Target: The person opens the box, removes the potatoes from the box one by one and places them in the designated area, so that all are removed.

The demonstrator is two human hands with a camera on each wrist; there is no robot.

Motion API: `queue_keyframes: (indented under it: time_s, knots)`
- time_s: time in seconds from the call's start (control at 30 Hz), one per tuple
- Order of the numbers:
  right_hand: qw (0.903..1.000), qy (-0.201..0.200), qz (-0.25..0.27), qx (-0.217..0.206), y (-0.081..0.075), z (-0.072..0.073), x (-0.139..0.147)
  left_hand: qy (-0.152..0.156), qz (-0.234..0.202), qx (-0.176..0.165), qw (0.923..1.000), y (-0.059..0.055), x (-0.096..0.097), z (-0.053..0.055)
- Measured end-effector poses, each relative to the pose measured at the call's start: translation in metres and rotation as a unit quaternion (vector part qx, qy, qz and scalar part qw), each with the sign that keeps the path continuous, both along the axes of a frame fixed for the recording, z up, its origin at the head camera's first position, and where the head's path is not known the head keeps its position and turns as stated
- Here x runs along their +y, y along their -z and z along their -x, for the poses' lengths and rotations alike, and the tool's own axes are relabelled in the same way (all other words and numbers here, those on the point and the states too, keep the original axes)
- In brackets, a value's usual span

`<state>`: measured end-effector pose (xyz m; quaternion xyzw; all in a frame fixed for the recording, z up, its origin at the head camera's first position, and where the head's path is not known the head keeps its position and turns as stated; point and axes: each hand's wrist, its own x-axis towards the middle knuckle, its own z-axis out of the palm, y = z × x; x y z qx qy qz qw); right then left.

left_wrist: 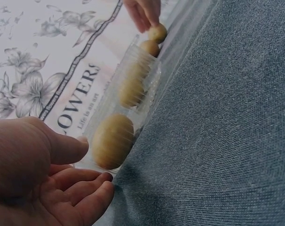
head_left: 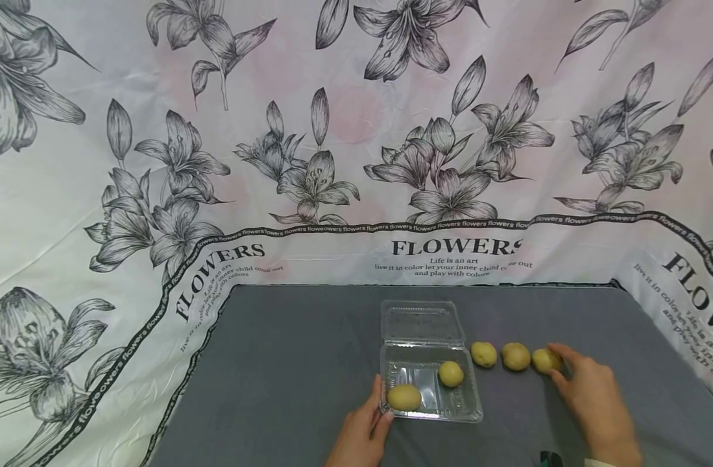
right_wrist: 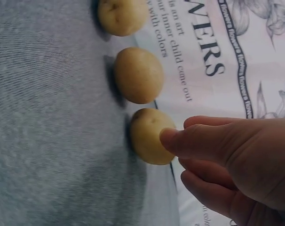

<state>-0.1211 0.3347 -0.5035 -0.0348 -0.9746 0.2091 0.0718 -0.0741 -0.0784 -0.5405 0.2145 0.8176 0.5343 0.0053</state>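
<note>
A clear plastic clamshell container (head_left: 431, 415) lies with its lid (head_left: 422, 324) folded back on the grey cloth. Inside it are two small potatoes, one at the front left (head_left: 404, 397) and the other at the right (head_left: 451, 374). My left hand (head_left: 362, 425) holds the container's front-left corner, thumb and fingers on either side of it in the left wrist view. To the right of the container, three potatoes sit in a row. My right hand (head_left: 595, 395) pinches the rightmost potato (right_wrist: 149, 136) between thumb and fingers, close to the cloth.
The other two potatoes of the row, a middle one (head_left: 516, 357) and a left one (head_left: 483, 354), stand between the container and my right hand. A flower-printed sheet (head_left: 333, 194) rises behind the grey cloth (head_left: 286, 363). A small dark object (head_left: 550, 459) shows at the front edge.
</note>
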Motion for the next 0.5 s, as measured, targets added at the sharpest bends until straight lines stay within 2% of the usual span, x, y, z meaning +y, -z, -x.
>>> queue_keyframes:
  time_s: [0.27,0.5]
  knots:
    - [0.9997,-0.011,0.003,-0.022,-0.015,-0.003,0.0,-0.003,0.008,-0.003,1.0,0.0,0.0,-0.001]
    - [0.9993,-0.014,0.024,-0.024,-0.029,-0.008,-0.012,-0.01,0.017,-0.026,0.9995,-0.001,0.0,0.0]
